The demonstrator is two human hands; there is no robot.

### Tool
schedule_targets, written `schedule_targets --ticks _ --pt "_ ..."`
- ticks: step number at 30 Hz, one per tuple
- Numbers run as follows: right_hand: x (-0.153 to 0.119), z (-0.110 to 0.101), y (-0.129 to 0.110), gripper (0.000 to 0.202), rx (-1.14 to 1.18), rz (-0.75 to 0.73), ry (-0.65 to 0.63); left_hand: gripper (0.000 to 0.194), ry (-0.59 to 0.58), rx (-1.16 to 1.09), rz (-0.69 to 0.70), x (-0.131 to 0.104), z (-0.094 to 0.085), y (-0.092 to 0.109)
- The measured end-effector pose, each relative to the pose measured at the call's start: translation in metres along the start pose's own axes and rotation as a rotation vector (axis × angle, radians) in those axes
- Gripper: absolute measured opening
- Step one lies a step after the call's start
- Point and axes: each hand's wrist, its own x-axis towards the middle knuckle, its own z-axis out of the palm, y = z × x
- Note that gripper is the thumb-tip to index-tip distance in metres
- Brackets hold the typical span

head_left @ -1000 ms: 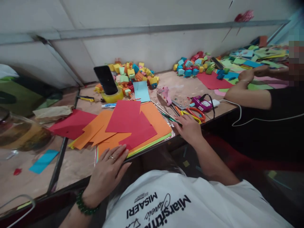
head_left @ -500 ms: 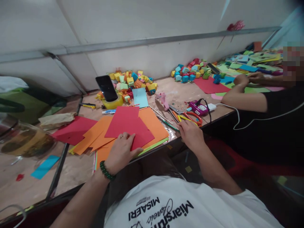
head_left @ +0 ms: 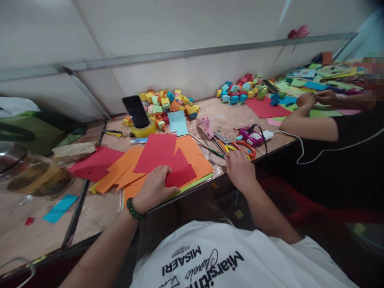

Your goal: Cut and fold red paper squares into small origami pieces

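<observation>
My left hand (head_left: 153, 186), with a green bead bracelet, rests on the near edge of a paper pile, thumb apart from the fingers. Beneath and beyond it lie red sheets (head_left: 157, 154) over orange paper (head_left: 196, 154). At the table's front edge my right hand (head_left: 241, 170) is closed, knuckles up. Its fingertips are hidden beside yellow handles (head_left: 230, 148), so what it grips cannot be made out. Just beyond it lie scissors with orange handles (head_left: 249, 150), a thin green stick (head_left: 211, 150) and a pink tool (head_left: 205, 127).
A phone (head_left: 135, 111) leans on a yellow tape roll (head_left: 144, 130), before a heap of folded paper pieces (head_left: 163, 102). A purple power adapter (head_left: 250, 137) with cables sits at right. A co-worker's arm (head_left: 309, 125) rests farther right. A glass jar (head_left: 39, 176) stands at left.
The lower red sheet has shifted a little under my left hand, its far corner now pointing up over the orange paper. My right hand stays at nearly the same spot.
</observation>
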Motion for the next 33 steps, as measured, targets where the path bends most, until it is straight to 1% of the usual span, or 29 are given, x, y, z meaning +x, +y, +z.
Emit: schedule_targets --ticks 3,5,7,10,14,16,18,20,21,22,25,27,29,33 --pt "-0.008 -0.018 0.003 0.019 0.265 0.051 0.028 0.026 0.030 -0.065 0.029 -0.002 0.001 -0.003" --pt "-0.012 -0.026 -0.001 0.020 0.443 0.034 -0.010 0.019 0.058 -0.140 0.069 -0.004 0.003 -0.005" --pt "-0.015 -0.028 -0.008 0.018 0.546 -0.003 -0.079 0.020 0.069 -0.207 0.091 -0.005 0.005 -0.007" --pt "-0.017 -0.021 -0.016 0.013 0.571 -0.042 -0.165 0.021 0.087 -0.264 0.097 -0.007 0.007 -0.008" --pt "-0.020 -0.012 -0.015 0.012 0.554 -0.107 -0.233 0.022 0.119 -0.289 0.108 -0.008 0.010 -0.009" --pt "-0.021 -0.011 -0.012 0.013 0.557 -0.161 -0.278 0.022 0.139 -0.230 0.104 -0.008 0.012 -0.010" --pt "-0.022 -0.012 -0.010 0.014 0.543 -0.191 -0.307 0.024 0.169 -0.110 0.086 -0.008 0.014 -0.009" --pt "-0.023 -0.015 -0.009 0.015 0.509 -0.196 -0.320 0.034 0.179 0.029 0.068 -0.009 0.017 -0.007" --pt "-0.023 -0.016 -0.009 0.015 0.490 -0.194 -0.322 0.039 0.161 0.081 0.075 -0.009 0.017 -0.006" --pt "-0.023 -0.017 -0.009 0.015 0.474 -0.192 -0.324 0.043 0.119 0.114 0.096 -0.009 0.018 -0.005" --pt "-0.023 -0.018 -0.009 0.016 0.454 -0.204 -0.327 0.048 -0.093 0.129 0.191 -0.008 0.017 -0.004" --pt "-0.023 -0.017 -0.008 0.018 0.466 -0.231 -0.326 0.051 -0.197 0.139 0.221 -0.007 0.018 -0.005" --pt "-0.022 -0.014 -0.005 0.019 0.489 -0.261 -0.326 0.052 -0.231 0.169 0.228 -0.006 0.019 -0.006" --pt "-0.023 -0.010 0.001 0.019 0.531 -0.280 -0.329 0.052 -0.218 0.213 0.223 -0.006 0.022 -0.007"
